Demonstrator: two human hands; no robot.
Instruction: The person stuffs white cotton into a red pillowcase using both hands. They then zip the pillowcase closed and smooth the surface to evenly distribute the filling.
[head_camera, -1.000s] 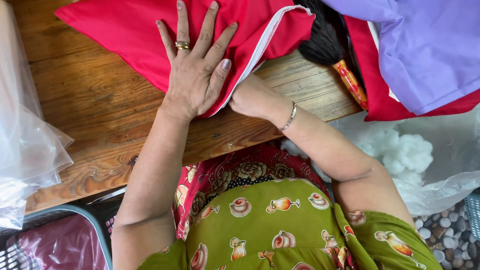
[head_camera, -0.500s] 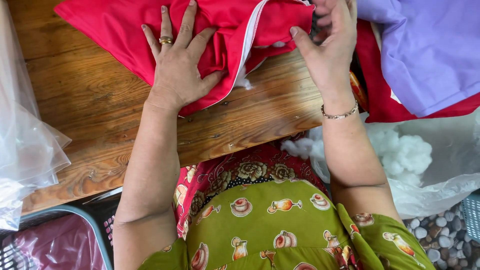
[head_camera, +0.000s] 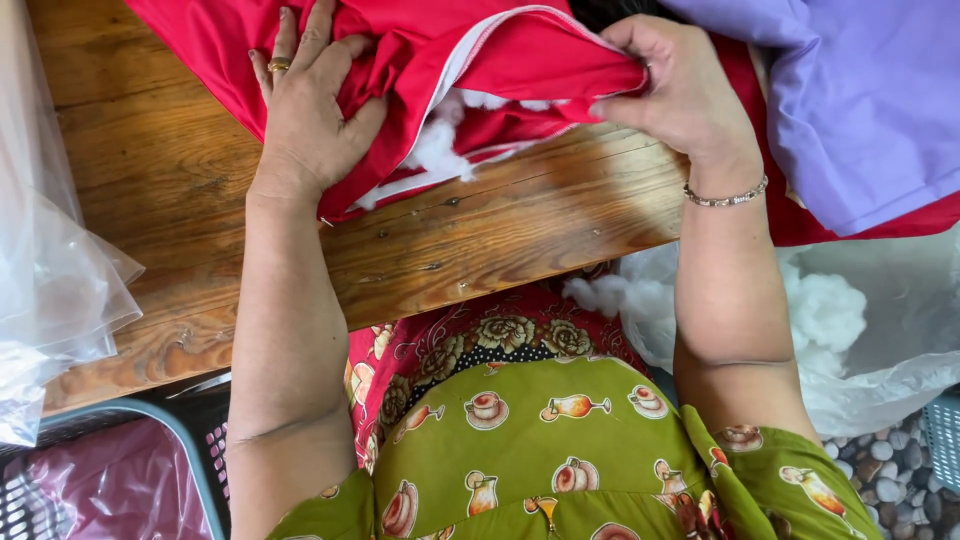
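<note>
— What's in hand?

— A red cushion cover (head_camera: 500, 60), lying at the far edge of the wooden bench (head_camera: 520, 230), partly over its top edge and out of view. Its open side faces the near edge, trimmed with a white strip, and white stuffing (head_camera: 440, 140) shows in the gap.

— And the hands?

— The left hand (head_camera: 305, 110) lies on the cover with fingers curled, bunching the red cloth under the palm and pinning it to the bench. The right hand (head_camera: 680, 85) has its fingers clenched on the upper flap of the opening, pinching the cloth and lifting it so the mouth gapes.

— How full is it?

— By my reading, only partly. The cover looks slack and creased, with just a small clump of filling visible at the mouth. How much sits deeper inside is hidden. The opening is not closed.

— What lies around it?

— A purple cloth (head_camera: 850, 100) at the far right corner, overlapping more red fabric. Off the right edge of the bench, a clear bag of white stuffing (head_camera: 830, 310), with pebbles (head_camera: 890, 460) on the ground below. Clear plastic sheeting (head_camera: 50, 280) hangs over the left edge, and a plastic basket (head_camera: 120, 480) with something pink in it sits near the lower left.
</note>
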